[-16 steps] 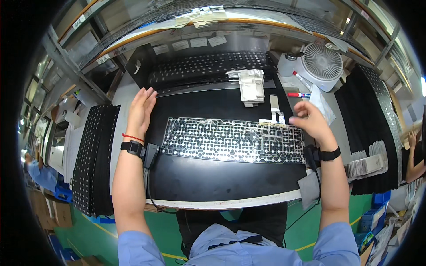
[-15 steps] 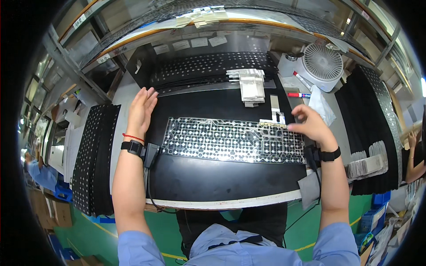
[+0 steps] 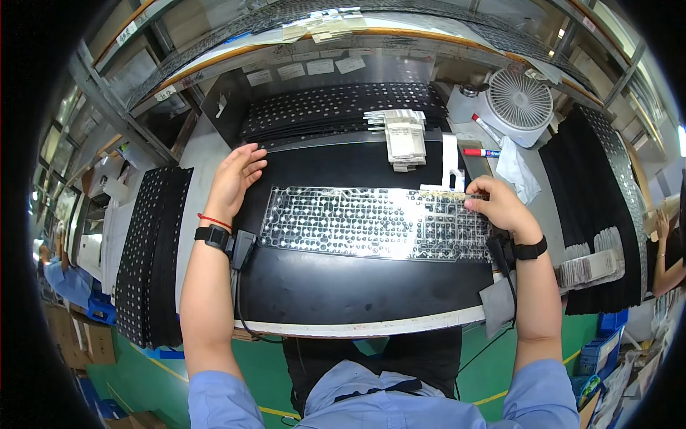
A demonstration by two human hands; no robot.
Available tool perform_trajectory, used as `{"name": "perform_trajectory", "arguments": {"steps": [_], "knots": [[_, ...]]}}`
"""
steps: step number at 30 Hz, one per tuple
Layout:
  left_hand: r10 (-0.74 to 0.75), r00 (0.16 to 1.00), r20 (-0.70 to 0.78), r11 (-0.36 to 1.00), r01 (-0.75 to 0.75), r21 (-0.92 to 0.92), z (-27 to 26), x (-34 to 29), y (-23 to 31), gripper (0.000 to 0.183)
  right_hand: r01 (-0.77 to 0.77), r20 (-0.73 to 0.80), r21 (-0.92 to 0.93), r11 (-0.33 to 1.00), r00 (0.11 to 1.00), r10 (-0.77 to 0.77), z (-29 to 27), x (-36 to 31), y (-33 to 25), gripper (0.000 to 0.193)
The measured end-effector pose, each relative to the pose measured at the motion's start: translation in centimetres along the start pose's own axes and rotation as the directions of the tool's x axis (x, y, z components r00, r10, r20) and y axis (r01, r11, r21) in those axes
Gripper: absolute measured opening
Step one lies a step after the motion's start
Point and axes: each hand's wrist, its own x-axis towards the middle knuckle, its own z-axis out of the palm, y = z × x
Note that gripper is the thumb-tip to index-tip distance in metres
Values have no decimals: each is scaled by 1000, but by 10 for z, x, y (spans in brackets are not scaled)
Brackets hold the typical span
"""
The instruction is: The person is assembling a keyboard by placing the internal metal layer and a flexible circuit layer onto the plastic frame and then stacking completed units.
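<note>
A clear keyboard membrane sheet (image 3: 343,222), patterned with rows of dots and fine traces, lies on the black work mat (image 3: 343,286). My right hand (image 3: 504,207) pinches its upper right edge between thumb and forefinger. From that same edge a white connector tail (image 3: 449,161) sticks up and away from me. My left hand (image 3: 237,179) hovers beyond the sheet's upper left corner, holding nothing, its fingers loosely bent and apart from the thumb. Each wrist wears a black strap with a small device.
A bundle of pale paper tags (image 3: 406,139) sits at the back. Stacks of dotted black sheets (image 3: 153,250) flank the mat. At the back right stand a white fan (image 3: 518,104), a red marker (image 3: 480,153) and a crumpled white cloth (image 3: 517,171). Another person's arm (image 3: 668,254) shows at far right.
My right thumb and forefinger have come together on the sheet's edge. The white tail stands out longer and brighter. My left hand has shifted slightly right, its fingers more bent.
</note>
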Motion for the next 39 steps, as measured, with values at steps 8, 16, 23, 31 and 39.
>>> {"name": "perform_trajectory", "arguments": {"steps": [8, 16, 23, 31, 39], "knots": [[-75, 984, 159, 983, 46, 178, 12, -9, 2, 39, 44, -159, 129, 991, 987, -23, 2, 7, 9, 9], [-151, 957, 250, 968, 91, 235, 5, -4, -3, 24, -21, -217, 337, 941, 971, 99, 3, 12, 12, 9], [-6, 987, 159, 997, -7, 82, 11, -5, -2, 17, -18, -263, 514, 858, 948, 177, 3, 14, 15, 11], [41, 993, 114, 999, -40, -8, 8, -2, -3, 17, 72, -290, 700, 710, 938, 190, 1, 15, 12, 19], [37, 997, 69, 999, -37, -7, 8, -1, -2, 16, 150, -361, 717, 681, 915, 178, 2, 13, 5, 19]]}}
